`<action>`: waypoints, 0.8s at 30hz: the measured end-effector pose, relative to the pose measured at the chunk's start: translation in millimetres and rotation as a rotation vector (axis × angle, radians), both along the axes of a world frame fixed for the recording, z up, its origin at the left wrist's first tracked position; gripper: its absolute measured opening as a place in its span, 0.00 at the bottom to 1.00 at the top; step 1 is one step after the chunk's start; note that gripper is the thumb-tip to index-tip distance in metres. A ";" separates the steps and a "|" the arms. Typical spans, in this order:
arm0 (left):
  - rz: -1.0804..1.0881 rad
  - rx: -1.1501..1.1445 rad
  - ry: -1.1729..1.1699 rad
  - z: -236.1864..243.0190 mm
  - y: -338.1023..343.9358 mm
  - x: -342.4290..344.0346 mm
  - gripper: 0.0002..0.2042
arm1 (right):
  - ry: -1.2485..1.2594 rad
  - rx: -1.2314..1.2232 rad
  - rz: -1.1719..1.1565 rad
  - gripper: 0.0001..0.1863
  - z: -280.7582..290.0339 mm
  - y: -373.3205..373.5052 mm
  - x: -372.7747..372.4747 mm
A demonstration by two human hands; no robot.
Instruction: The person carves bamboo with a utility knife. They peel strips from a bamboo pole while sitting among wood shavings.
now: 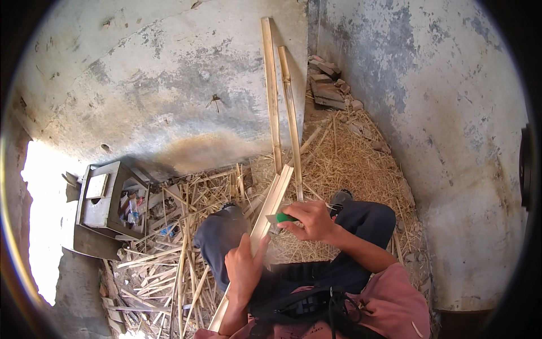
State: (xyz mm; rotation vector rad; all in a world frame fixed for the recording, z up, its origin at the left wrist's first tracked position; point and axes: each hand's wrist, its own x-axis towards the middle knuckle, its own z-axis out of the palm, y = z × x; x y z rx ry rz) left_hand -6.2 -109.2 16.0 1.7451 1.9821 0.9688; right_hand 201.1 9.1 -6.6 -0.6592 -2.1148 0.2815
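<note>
A long pale strip of split bamboo (274, 199) slants from between my knees down past my left side. My left hand (244, 270) is closed around its lower part, thumb on one edge and forefinger along the other. In my right hand (314, 220) is a green-handled knife (285, 217). Its short flat blade points left and lies at the strip's right edge, just above my left hand. Whether the blade cuts into the bamboo I cannot tell. The far end of the strip reaches the foot of the wall poles, over the straw.
Two tall bamboo poles (271, 90) lean on the stained wall (169, 73). Split offcuts (164, 271) litter the floor at left, beside a wooden cabinet (107, 198) with odds and ends inside. Straw and shavings (355, 164) cover the right side; bricks (327, 90) lie in the corner.
</note>
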 end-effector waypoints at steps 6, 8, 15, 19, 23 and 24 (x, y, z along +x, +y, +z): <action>0.010 0.048 -0.001 4.5 7.2 7.2 0.22 | -0.001 0.010 -0.048 0.15 3.9 -2.0 -1.3; 0.011 0.051 -0.002 5.6 7.9 7.2 0.22 | -0.011 0.013 -0.060 0.16 7.4 -2.7 -0.4; 0.009 0.023 -0.003 7.7 6.7 6.5 0.22 | -0.029 0.032 -0.084 0.16 12.8 -1.5 2.8; -0.002 0.011 0.016 6.9 3.0 4.5 0.22 | 0.010 0.050 -0.130 0.16 15.4 4.3 7.4; -0.012 -0.043 -0.025 4.6 -5.3 1.7 0.22 | 0.068 0.049 -0.199 0.15 13.1 16.5 17.5; -0.014 -0.049 -0.032 7.7 -7.7 2.1 0.22 | 0.072 0.053 -0.214 0.15 13.3 18.6 20.3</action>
